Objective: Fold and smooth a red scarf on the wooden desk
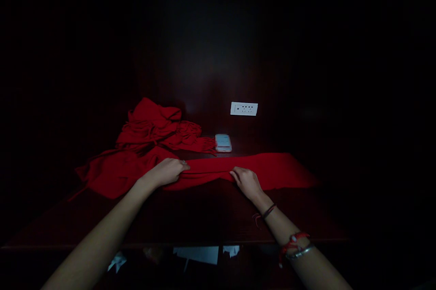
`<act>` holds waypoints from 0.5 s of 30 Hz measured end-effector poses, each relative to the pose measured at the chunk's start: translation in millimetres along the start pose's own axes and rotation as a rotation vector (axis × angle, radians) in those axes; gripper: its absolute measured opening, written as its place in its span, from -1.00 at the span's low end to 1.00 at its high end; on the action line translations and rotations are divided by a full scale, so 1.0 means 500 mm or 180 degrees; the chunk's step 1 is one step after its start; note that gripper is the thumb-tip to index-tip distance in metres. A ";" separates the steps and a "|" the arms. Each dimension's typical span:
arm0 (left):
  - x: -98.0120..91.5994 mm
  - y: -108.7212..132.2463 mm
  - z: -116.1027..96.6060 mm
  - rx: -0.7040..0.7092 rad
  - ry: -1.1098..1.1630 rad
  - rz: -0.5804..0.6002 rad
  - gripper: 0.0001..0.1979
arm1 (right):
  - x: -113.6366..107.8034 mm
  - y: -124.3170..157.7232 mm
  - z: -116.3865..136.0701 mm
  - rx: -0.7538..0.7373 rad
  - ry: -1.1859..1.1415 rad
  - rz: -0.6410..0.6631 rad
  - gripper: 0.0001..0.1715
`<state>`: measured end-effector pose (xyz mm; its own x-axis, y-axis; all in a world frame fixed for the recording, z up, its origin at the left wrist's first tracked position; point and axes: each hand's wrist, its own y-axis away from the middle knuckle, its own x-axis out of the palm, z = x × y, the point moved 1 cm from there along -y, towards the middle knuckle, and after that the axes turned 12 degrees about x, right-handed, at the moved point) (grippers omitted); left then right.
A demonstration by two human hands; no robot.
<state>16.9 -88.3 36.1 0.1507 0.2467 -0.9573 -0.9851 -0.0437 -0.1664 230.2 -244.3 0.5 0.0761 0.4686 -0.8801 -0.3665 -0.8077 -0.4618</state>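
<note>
A long red scarf (272,169) lies stretched across a dark wooden table (190,217). My left hand (168,172) is closed on a gathered fold of it near the middle. My right hand (245,181) pinches the scarf's near edge a little to the right. Behind my left hand more red scarf cloth (153,131) with fringed ends is heaped in a loose pile. My right wrist wears red cord and a metal bangle.
A white phone (223,142) lies on the table just beyond the scarf. A white wall socket (244,109) is set in the dark wall behind it. The table's front edge runs near the bottom, with pale scraps (197,254) below. The surroundings are very dark.
</note>
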 end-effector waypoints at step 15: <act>-0.078 0.236 0.090 -0.0827 -0.0956 -0.0298 -0.76 | -0.002 0.004 0.004 -0.0338 -0.0089 0.0149 -0.66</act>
<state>-108.9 -59.4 64.6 0.1698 0.5315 -0.8299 -0.9088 -0.2412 -0.3405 227.6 -245.6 0.7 0.0349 0.4382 -0.8982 -0.2685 -0.8616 -0.4308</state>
